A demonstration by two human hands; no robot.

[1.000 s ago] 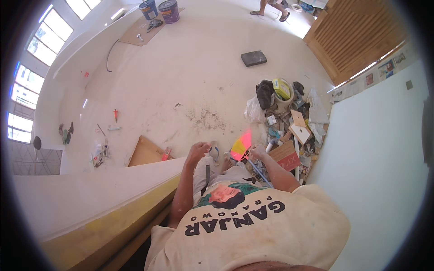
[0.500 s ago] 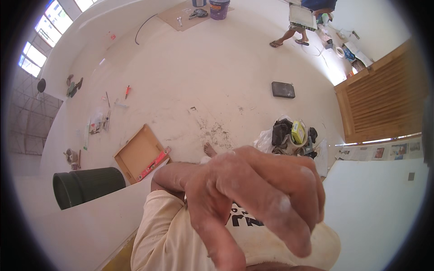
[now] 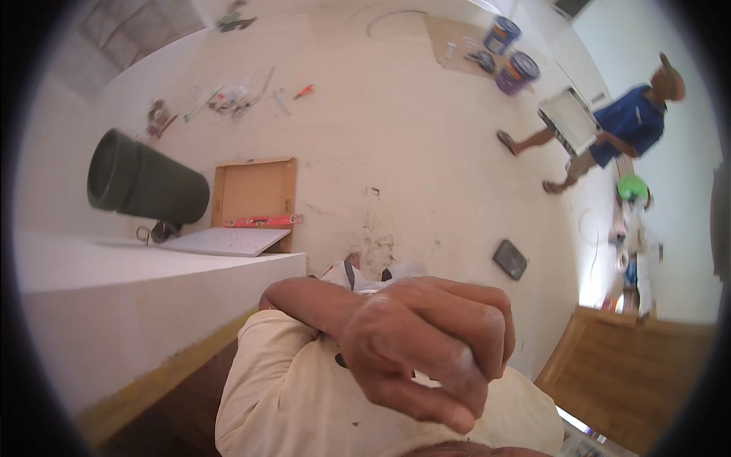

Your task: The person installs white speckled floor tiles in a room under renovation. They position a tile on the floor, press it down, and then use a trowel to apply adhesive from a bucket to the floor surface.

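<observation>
My left hand (image 3: 426, 343) is held up in front of my chest, its back toward the view and dusted with pale powder. Its fingers are curled, and the thumb tip meets the index fingertip with nothing visible between them. The undersides of the other fingers are hidden. The left forearm comes from the sleeve of my cream shirt (image 3: 304, 396). My right hand is not in view. Beyond the left wrist lie a flat cardboard box (image 3: 255, 190), a red spirit level (image 3: 263, 221) and a white panel (image 3: 228, 241).
A dark green bin (image 3: 148, 179) stands beyond a white ledge (image 3: 167, 297). A person in blue (image 3: 636, 122) carries a shallow white tray (image 3: 571, 122), near two paint buckets (image 3: 518, 74). Scattered tools (image 3: 236, 100), a black block (image 3: 509, 260) and a wooden door (image 3: 624, 373) are farther off.
My left hand has closed from spread, bent fingers into a pinch. The view has turned, so the room has shifted across it. The other person now shows whole.
</observation>
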